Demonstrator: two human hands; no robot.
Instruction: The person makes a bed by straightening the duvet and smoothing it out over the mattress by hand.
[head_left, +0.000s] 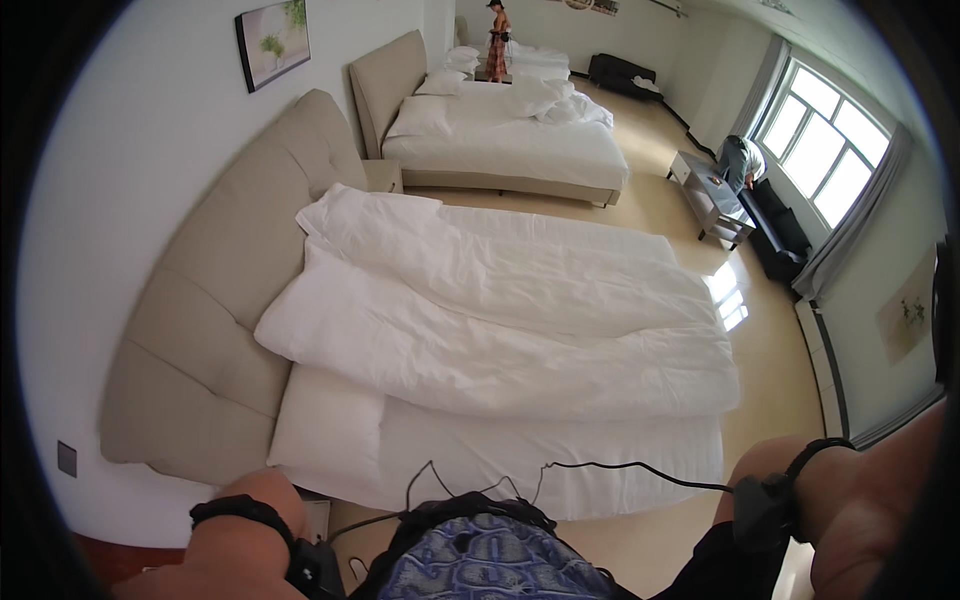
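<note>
My left hand (276, 491) shows only in part at the lower left, beyond a black wrist strap; its fingers are hidden. On the lower right, part of my right hand (761, 465) shows beyond another strap, fingers also hidden. Black cables run from both wrist devices towards my body. Before me is a bed with a tufted beige headboard (217, 322). A rumpled white duvet (480, 330) lies lengthwise over its middle, its end near the headboard. One white pillow (326, 416) lies on the near side, partly under the duvet, on a white sheet (555, 457).
A nightstand (384, 176) stands between this bed and a second bed (502, 150) with pillows and a bunched duvet. One person (498, 45) stands by a farther bed; another (741, 161) bends near a coffee table (712, 199) and black sofa (776, 232) by the window.
</note>
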